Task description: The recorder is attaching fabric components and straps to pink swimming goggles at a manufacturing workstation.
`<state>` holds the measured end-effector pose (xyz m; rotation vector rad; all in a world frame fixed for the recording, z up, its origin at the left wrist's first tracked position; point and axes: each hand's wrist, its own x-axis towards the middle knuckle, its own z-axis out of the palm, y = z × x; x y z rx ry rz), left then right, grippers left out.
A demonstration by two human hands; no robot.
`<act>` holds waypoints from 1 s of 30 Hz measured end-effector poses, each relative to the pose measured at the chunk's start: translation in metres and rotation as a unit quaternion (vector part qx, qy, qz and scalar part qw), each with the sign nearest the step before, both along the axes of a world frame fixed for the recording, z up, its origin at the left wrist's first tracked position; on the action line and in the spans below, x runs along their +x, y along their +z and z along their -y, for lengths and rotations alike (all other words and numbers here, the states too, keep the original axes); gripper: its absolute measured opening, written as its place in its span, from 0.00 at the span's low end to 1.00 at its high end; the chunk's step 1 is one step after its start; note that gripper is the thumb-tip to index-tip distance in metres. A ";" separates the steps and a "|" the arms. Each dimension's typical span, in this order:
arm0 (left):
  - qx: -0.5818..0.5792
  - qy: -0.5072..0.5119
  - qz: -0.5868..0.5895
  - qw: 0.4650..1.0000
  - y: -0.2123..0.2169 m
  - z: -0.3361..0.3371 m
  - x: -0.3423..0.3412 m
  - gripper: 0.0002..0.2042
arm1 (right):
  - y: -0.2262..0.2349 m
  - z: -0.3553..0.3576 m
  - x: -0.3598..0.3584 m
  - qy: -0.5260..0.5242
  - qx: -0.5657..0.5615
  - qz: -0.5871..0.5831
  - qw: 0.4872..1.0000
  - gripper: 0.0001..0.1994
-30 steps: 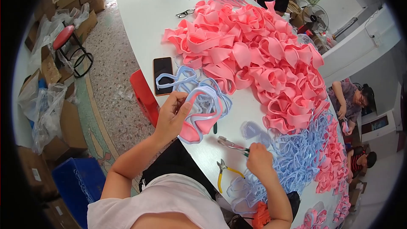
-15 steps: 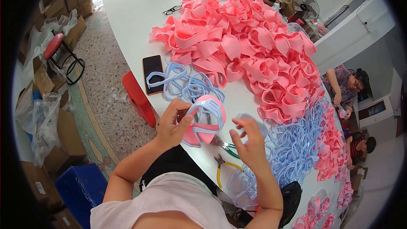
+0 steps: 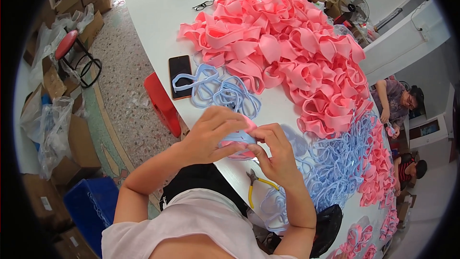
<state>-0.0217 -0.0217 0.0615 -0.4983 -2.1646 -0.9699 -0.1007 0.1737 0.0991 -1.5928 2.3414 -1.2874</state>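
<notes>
Both hands have closed in together since the earlier frame: the left hand [image 3: 211,132] curls over the top of a pink-and-blue band piece [image 3: 238,140], the right hand [image 3: 275,156] pinching its 3 o'clock end. It sits between them above the white surface [image 3: 153,14], long axis running 9 to 3. Yellow-handled pliers [image 3: 256,184] lie at 6 o'clock of the right hand.
</notes>
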 end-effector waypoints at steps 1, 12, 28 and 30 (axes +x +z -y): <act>0.011 -0.015 0.003 1.000 -0.002 -0.001 -0.003 0.17 | 0.000 0.001 -0.002 0.014 0.002 0.006 1.000 0.12; 0.071 -0.080 0.015 0.994 -0.002 -0.004 -0.002 0.15 | 0.000 -0.001 -0.015 0.091 0.001 0.124 0.988 0.11; 0.100 0.032 -0.048 0.993 -0.017 -0.015 -0.008 0.09 | -0.024 0.017 0.003 -0.045 -0.093 -0.127 0.986 0.14; 0.108 0.019 -0.055 0.992 -0.018 -0.019 -0.012 0.11 | -0.026 0.018 -0.002 -0.042 -0.109 -0.120 0.986 0.15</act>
